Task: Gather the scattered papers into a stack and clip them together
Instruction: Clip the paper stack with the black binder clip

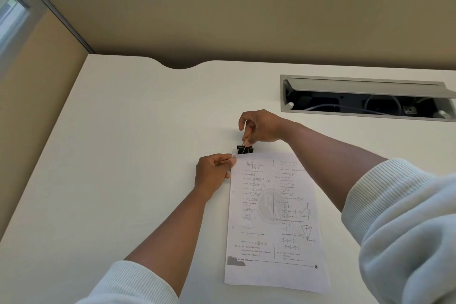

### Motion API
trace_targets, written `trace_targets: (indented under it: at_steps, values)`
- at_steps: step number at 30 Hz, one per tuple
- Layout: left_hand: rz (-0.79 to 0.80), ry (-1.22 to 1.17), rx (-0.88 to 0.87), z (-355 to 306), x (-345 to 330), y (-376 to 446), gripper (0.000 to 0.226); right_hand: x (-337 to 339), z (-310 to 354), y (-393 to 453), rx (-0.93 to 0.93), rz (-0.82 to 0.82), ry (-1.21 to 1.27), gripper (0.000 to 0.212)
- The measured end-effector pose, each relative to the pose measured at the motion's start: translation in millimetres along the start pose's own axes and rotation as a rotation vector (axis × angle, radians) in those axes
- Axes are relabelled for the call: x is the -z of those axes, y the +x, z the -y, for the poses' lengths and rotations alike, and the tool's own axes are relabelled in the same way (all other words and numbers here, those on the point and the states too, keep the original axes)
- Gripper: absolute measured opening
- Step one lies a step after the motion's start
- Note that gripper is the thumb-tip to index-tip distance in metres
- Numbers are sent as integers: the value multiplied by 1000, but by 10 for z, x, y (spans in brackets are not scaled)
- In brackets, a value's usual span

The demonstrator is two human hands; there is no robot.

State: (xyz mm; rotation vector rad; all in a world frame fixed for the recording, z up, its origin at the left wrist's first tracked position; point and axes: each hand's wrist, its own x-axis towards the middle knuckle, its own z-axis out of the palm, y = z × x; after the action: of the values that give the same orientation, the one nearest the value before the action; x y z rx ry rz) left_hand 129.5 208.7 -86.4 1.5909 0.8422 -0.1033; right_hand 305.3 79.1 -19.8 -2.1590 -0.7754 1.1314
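Observation:
A stack of printed maths papers (274,219) lies squared up on the white desk (138,155), long side running away from me. A black binder clip (245,149) sits on the stack's far left corner. My right hand (261,127) pinches the clip's wire handle from behind, thumb and fingers closed on it. My left hand (214,175) grips the papers' far left corner just below the clip, thumb on top of the sheet. The sheets underneath are hidden by the top page.
An open grey cable tray (365,96) with wires inside is set into the desk at the far right. The desk's far edge has a curved notch (177,66). A beige wall stands behind, and a window frame (14,15) shows at the left.

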Motion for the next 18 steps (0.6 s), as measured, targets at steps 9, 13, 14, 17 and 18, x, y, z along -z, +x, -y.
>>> trace_targets:
  at_steps: [9,13,14,17,18]
  values:
    - [-1,-6,34,16,-7,42,20,220,-34,-58,-11,-50,-23,34]
    - [1,-7,34,12,-5,41,23,166,-37,-44,-7,-51,-16,34]
    - [1,-9,34,10,-7,39,23,144,-34,-36,-5,-49,-12,34]
    - [-6,-11,28,6,-11,33,22,93,-1,-9,-4,-35,-18,33]
    - [-8,-11,25,4,-11,31,22,80,13,0,-2,-28,-24,33]
